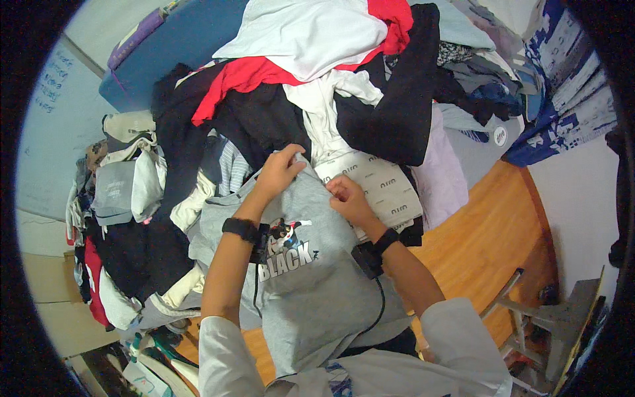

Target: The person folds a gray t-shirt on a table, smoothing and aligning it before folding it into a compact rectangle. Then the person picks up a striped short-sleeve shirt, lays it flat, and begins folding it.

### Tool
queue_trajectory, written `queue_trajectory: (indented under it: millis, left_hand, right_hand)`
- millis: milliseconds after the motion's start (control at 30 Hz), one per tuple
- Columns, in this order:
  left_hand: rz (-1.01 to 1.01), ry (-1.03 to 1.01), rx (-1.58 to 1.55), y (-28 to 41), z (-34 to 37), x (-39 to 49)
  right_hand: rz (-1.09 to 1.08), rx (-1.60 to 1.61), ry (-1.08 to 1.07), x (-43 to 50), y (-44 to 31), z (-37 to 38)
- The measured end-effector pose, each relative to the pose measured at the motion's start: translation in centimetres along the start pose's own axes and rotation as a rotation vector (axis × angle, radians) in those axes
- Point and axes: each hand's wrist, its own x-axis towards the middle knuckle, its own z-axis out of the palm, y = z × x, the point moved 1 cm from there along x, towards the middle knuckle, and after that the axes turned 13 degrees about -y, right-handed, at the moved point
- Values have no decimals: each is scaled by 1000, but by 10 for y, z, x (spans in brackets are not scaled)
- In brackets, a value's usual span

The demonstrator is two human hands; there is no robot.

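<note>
A grey shirt (322, 293) with a printed cat and lettering is spread in front of me, its lower part near my body. My left hand (280, 168) pinches its upper edge, by a corner of the fabric. Along the shirt's right edge, my right hand (349, 201) has its fingers curled on the cloth. Just beyond that hand lies a folded cream cloth (392, 191) with repeated dark lettering. Both wrists carry black straps with small devices and cables.
Heaped clothes include a white garment (302, 34), a red one (238, 77) and black trousers (392, 119). More folded garments (116, 191) are piled at left. A wooden tabletop (476, 223) shows at right, near a grey stool (540, 317). A blue box (163, 49) stands behind.
</note>
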Motion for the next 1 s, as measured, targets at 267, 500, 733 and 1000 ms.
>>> queue_trajectory:
  millis: [267, 500, 733, 1000]
  left_hand:
    - [-66, 113, -96, -6, 10, 9]
    - [3, 92, 261, -8, 30, 26]
    - [-135, 14, 436, 5, 35, 6]
    - [-409, 584, 150, -24, 15, -202]
  right_hand:
    - [-34, 60, 68, 2, 1, -2]
    - [44, 90, 128, -5, -16, 0]
    - [-152, -657, 280, -4, -24, 18]
    - [-252, -1352, -92, 1, -43, 27]
